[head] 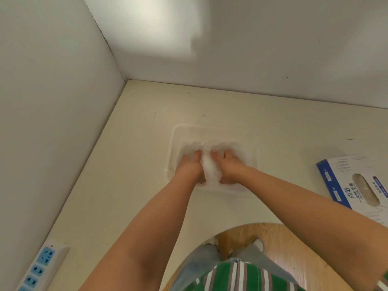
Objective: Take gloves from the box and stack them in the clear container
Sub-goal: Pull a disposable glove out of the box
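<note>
A clear plastic container [214, 130] sits on the pale table in the middle of the view. Both hands reach inside it. My left hand [190, 165] and my right hand [230, 165] lie side by side with fingers stretched forward, pressing down on a pile of thin translucent gloves [210, 168] that bulges up between them. More crumpled glove film shows beyond the fingertips. The glove box [354, 185], white with a blue edge and an oval opening on top, lies flat at the right edge of the table.
A white wall runs along the left and another along the back, meeting in a corner. A white power strip [42, 265] with blue sockets lies at the lower left. A round wooden stool [279, 248] is below, by my lap.
</note>
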The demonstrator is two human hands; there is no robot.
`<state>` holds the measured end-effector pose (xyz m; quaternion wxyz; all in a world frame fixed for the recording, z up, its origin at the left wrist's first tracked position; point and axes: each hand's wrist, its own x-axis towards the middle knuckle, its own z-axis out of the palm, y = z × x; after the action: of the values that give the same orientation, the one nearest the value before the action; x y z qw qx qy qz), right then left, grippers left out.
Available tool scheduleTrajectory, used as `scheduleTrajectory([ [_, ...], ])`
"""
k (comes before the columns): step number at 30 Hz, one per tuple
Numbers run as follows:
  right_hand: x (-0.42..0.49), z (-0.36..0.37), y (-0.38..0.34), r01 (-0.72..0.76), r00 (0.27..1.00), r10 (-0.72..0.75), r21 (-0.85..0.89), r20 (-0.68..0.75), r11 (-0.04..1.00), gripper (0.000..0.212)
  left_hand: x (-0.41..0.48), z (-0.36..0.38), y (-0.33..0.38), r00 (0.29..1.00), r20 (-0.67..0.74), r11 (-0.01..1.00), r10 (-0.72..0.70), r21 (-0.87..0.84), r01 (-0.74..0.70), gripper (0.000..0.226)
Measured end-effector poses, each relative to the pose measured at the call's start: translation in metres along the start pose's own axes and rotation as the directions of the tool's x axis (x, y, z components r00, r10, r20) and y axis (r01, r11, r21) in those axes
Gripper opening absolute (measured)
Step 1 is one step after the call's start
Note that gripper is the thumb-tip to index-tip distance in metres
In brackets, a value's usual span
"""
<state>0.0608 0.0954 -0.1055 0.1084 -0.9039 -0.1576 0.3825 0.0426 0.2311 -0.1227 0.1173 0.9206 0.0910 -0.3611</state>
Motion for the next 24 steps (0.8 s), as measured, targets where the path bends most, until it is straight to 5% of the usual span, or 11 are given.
scheduleTrajectory([
  [6, -0.007, -0.007, 0.000, 0.036, 0.999, -0.036, -0.120, -0.001, 0.992, 0.078, -0.025, -0.013, 0.011, 0.992, -0.104, 0.996, -0.071, 0.048, 0.076, 0.057],
  [10, -0.026, -0.022, 0.007, 0.142, 0.976, -0.148, -0.050, -0.157, 0.989, 0.051, -0.048, -0.026, 0.023, 0.877, -0.481, 0.996, -0.007, 0.075, 0.049, 0.037],
  [14, -0.053, -0.042, 0.026, 0.395, 0.768, -0.307, 0.038, -0.562, 0.918, 0.031, -0.063, -0.037, 0.058, 0.671, -0.741, 0.986, 0.037, -0.082, -0.145, 0.019],
  [17, -0.078, -0.057, 0.061, 0.459, 0.608, -0.256, 0.070, -0.751, 0.885, 0.020, -0.073, -0.037, 0.104, 0.599, -0.800, 0.942, 0.044, -0.166, -0.291, 0.015],
  [19, -0.092, -0.061, 0.098, 0.422, 0.581, -0.171, 0.115, -0.795, 0.899, 0.018, -0.080, -0.033, 0.143, 0.600, -0.799, 0.892, 0.048, -0.237, -0.386, 0.013],
  [24, -0.127, -0.047, 0.212, 0.152, 0.648, 0.063, 0.210, -0.759, 0.966, 0.016, -0.080, -0.003, 0.228, 0.708, -0.689, 0.783, 0.156, -0.350, -0.513, 0.012],
])
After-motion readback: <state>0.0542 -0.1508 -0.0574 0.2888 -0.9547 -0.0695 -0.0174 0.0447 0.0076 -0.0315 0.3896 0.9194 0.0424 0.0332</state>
